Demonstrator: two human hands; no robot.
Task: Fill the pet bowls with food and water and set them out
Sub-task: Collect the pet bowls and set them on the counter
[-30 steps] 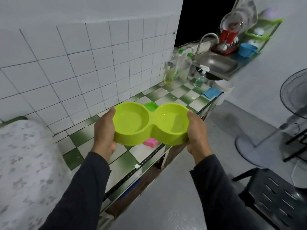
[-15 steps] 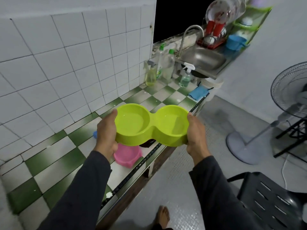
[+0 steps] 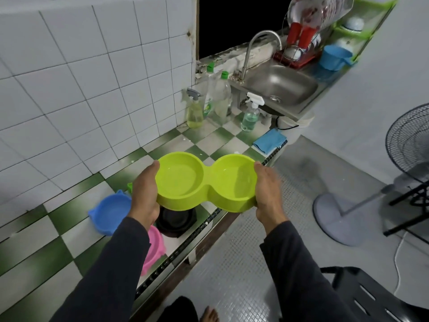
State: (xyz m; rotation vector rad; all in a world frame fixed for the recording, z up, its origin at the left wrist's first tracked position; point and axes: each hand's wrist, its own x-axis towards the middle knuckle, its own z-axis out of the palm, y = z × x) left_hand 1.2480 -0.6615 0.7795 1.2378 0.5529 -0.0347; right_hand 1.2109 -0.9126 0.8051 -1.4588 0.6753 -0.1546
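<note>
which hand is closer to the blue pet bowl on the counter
Left. The left hand grips the green double bowl just right of the blue bowl; the right hand holds the far end, farther away.

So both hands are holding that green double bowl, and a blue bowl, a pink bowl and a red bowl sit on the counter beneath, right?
Nearly. The head view shows the left hand and right hand holding the green double bowl, with the blue bowl and pink bowl, but the third bowl is black.
</note>
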